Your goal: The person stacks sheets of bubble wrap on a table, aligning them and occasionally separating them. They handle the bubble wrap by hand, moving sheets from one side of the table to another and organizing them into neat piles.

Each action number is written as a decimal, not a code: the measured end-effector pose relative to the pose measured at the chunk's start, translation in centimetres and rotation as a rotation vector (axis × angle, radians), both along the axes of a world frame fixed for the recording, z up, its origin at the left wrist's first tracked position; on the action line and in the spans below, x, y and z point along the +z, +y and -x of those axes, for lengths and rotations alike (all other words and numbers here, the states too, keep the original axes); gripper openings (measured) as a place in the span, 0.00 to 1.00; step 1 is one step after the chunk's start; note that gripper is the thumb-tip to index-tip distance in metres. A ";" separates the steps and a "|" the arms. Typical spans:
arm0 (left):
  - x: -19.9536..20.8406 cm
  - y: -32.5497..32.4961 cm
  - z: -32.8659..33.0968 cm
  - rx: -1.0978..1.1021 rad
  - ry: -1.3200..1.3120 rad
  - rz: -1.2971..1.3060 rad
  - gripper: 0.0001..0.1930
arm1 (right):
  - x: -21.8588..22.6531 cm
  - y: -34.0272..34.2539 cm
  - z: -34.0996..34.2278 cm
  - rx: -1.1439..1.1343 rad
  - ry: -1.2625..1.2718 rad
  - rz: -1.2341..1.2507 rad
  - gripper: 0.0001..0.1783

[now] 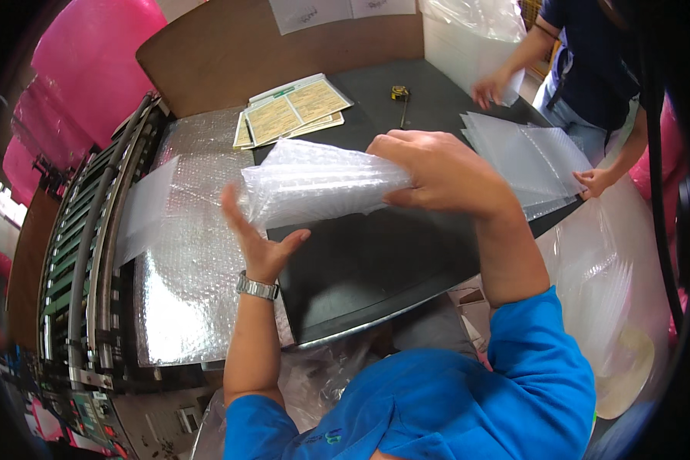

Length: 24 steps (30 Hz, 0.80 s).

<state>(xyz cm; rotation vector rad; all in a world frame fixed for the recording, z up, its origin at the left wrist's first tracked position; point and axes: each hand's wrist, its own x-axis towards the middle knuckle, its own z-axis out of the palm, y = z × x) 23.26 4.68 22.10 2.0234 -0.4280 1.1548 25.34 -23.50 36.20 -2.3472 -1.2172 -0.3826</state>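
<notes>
Over the dark table I hold a stack of clear bubble-wrap bags (322,180), lying roughly level. My right hand (448,172) is closed round its right end, thumb below and fingers on top. At the other end my left hand (261,241) is spread, thumb pointing away from the fingers; whether the fingers touch the stack is hard to tell. Beneath the left forearm lies a wide bubble-wrap sheet (184,307). A thin translucent sheet (147,208) rests at the roller machine's edge, left of my left hand.
The roller machine (88,253) flanks the table (360,284) on the left. Printed papers (299,111) and a yellow tape measure (399,93) lie behind the stack. At right, a co-worker's hand (594,182) touches flat plastic bags (521,157). Pink rolls (92,61) stand far left.
</notes>
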 end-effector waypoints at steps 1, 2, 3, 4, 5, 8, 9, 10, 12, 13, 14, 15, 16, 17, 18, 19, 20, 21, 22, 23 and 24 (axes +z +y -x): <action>0.2 0.2 0.1 -0.074 0.167 0.031 0.57 | 0.3 0.2 0.2 0.026 -0.005 0.034 0.21; 0.5 0.5 0.2 -0.149 0.334 0.066 0.53 | 0.6 0.3 0.0 0.052 0.040 0.076 0.21; 0.8 0.5 0.2 -0.235 0.496 0.103 0.49 | 0.9 0.0 -0.3 0.068 0.083 0.122 0.21; 1.2 -0.1 0.4 -0.204 0.410 0.054 0.35 | 1.2 -0.3 -0.6 0.084 0.124 0.170 0.21; 1.0 -0.3 0.4 -0.213 0.387 0.088 0.32 | 1.3 -0.4 -1.0 0.084 0.105 0.148 0.23; 0.5 -1.0 0.2 -0.246 0.364 0.199 0.27 | 1.3 -0.4 -2.0 0.123 0.038 -0.021 0.28; 0.5 -1.4 0.5 -0.257 0.390 0.247 0.26 | 1.4 -0.1 -2.1 0.166 0.015 -0.143 0.31; 0.4 -1.7 0.6 -0.269 0.415 0.295 0.24 | 1.6 0.1 -2.3 0.209 -0.008 -0.264 0.33; 0.3 -1.8 0.5 -0.237 0.358 0.245 0.23 | 3.2 1.5 -1.9 0.250 0.120 -0.309 0.35; 0.4 -1.8 0.5 -0.224 0.331 0.215 0.23 | 4.0 2.3 -1.5 0.266 0.184 -0.336 0.36; 0.5 -1.9 0.6 -0.229 0.340 0.237 0.23 | 4.2 3.2 -1.3 0.303 0.224 -0.323 0.30; 0.6 -2.1 0.7 -0.237 0.349 0.256 0.22 | 4.4 4.0 -1.2 0.337 0.210 -0.282 0.28; 0.7 -2.2 0.8 -0.244 0.359 0.275 0.22 | 4.5 4.9 -1.1 0.371 0.195 -0.241 0.26; 0.8 -2.1 0.9 -0.243 0.369 0.258 0.22 | 4.7 5.6 -0.9 0.405 0.180 -0.199 0.24; 0.9 -2.1 1.0 -0.240 0.379 0.243 0.23 | 5.1 6.3 -0.5 0.396 0.104 -0.144 0.15; 1.0 -2.1 1.1 -0.237 0.389 0.228 0.23 | 5.1 6.9 -0.4 0.338 0.086 -0.146 0.13; 1.1 -2.0 1.3 -0.219 0.384 0.217 0.23 | 5.0 7.4 -0.4 0.280 0.069 -0.148 0.12; 1.2 -2.0 1.3 -0.202 0.376 0.207 0.22 | 4.9 7.8 -0.4 0.222 0.050 -0.148 0.11; 1.3 -2.0 1.4 -0.184 0.369 0.197 0.22 | 4.4 8.2 -0.5 0.205 -0.075 -0.259 0.11; 1.4 -2.0 1.5 -0.185 0.363 0.208 0.22 | 4.3 8.3 -0.8 0.236 -0.001 -0.381 0.10; 1.4 -2.1 1.5 -0.191 0.357 0.224 0.22 | 4.3 8.0 -1.4 0.263 0.073 -0.497 0.10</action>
